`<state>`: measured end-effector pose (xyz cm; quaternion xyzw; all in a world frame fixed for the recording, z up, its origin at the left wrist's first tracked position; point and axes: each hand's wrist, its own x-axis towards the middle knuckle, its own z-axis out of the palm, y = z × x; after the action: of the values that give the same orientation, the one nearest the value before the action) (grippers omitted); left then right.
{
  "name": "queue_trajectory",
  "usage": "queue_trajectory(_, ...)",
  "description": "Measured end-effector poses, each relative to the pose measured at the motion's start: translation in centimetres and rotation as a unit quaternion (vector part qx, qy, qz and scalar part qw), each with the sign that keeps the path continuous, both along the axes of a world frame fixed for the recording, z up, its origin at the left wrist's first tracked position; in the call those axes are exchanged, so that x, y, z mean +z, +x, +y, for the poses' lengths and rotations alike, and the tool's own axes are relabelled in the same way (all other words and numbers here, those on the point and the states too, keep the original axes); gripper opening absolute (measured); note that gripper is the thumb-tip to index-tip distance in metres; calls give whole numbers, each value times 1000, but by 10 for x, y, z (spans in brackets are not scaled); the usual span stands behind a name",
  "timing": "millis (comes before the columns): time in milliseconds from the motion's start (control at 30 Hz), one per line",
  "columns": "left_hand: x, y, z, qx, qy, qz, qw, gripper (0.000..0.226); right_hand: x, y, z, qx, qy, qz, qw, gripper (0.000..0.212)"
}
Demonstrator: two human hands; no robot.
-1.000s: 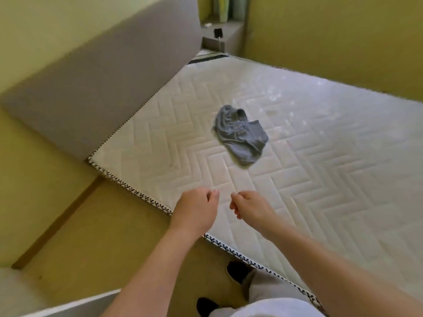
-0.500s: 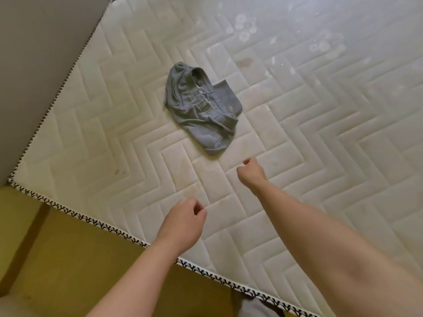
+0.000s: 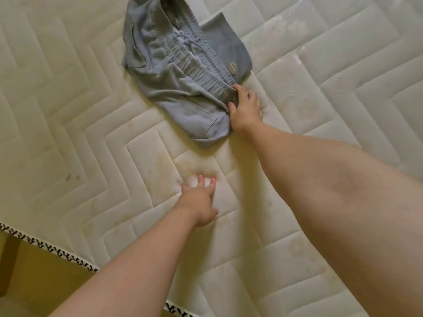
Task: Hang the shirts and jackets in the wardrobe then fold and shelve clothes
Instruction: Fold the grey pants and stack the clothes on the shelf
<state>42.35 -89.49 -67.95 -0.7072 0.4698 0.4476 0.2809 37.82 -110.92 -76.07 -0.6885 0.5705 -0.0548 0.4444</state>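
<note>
Reach in progress: crumpled grey-blue cotton shorts (image 3: 183, 92) lie on white quilted mattress (image 3: 68, 110), well in from its black-and-white piped edge (image 3: 45, 244). Right hand (image 3: 246, 108) is stretched far out, thumb and fingers curled onto the near end of the gathered elastic waistband (image 3: 196, 65), pinching fabric there. Left hand (image 3: 200, 202) sits apart from the garment, fingers spread and pressed flat on the mattress, holding nothing; likely bracing the lean.

Risks, my call:
- The grip is on one waistband corner only, so a lift would probably leave the shorts dangling in a twisted bunch, harder to lay flat and fold.
- A shallow pinch may slip off the elastic if pulled fast.
- Dragging rather than lifting could rub the fabric over the stained mattress patches.
- It is a long reach with weight on the left hand, and a soft mattress could give and upset balance.

Hard to make out:
- The top of the shorts is cut off by the frame edge.
- Leg layout is unclear, and I cannot tell if the shorts are inside out.
- The right fingertips are partly tucked against the cloth, so grip depth is unclear.
- The small oval label (image 3: 232, 66) is unreadable.
- I cannot tell whether the pale drawstring (image 3: 186, 41) is tied.
- Wardrobe and shelves are not in view.
- Only a sliver of yellowish floor (image 3: 34, 282) shows lower left.
</note>
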Motion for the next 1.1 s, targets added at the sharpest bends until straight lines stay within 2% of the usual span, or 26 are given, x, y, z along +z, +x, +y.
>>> queue_trajectory(67, -23, -9, 9, -24, 8, -21, 999, 88, -14, 3, 3, -9, -24, -1, 1000, 48)
queue_trajectory(167, -33, -7, 26, 49, 2, -1, 999, 95, -19, 3, 4, -9, -30, 2, 1000, 48)
queue_trajectory(333, -31, 2, 13, 55, 22, 5, 998, 93, -7, -8, -9, 31, 37, -28, 998, 49)
queue_trajectory(400, -28, 6, 9, 101, 22, 22, 994, 94, 8, -11, -10, 50, 44, -18, 998, 50)
queue_trajectory(467, -18, 8, 14, 207, 12, 71, 976, 96, 35, -14, 2, 57, 43, -3, 997, 51)
queue_trajectory(533, 3, 6, 16, 311, -48, 87, 945, 86, 71, -19, 25, 61, 16, -4, 998, 48)
queue_trajectory(600, 37, 4, 18, 395, -144, 50, 906, 66, 114, -30, 58, 115, -20, -28, 993, 46)
queue_trajectory(667, 80, 2, 22, 430, -253, -9, 866, 51, 155, -44, 96, 189, -69, -61, 978, 43)
queue_trajectory(767, 152, 6, 31, 408, -405, -79, 815, 49, 217, -68, 136, 244, -134, -74, 958, 32)
queue_trajectory(833, 199, 7, 34, 365, -464, -78, 803, 55, 258, -84, 150, 237, -131, -100, 957, 16)
queue_trajectory(1000, 289, -8, 43, 309, -460, -17, 832, 59, 352, -107, 157, 157, -54, -143, 976, 14)
queue_trajectory(1100, 328, -19, 51, 296, -452, 16, 841, 60, 413, -112, 153, 180, -36, -149, 972, 17)
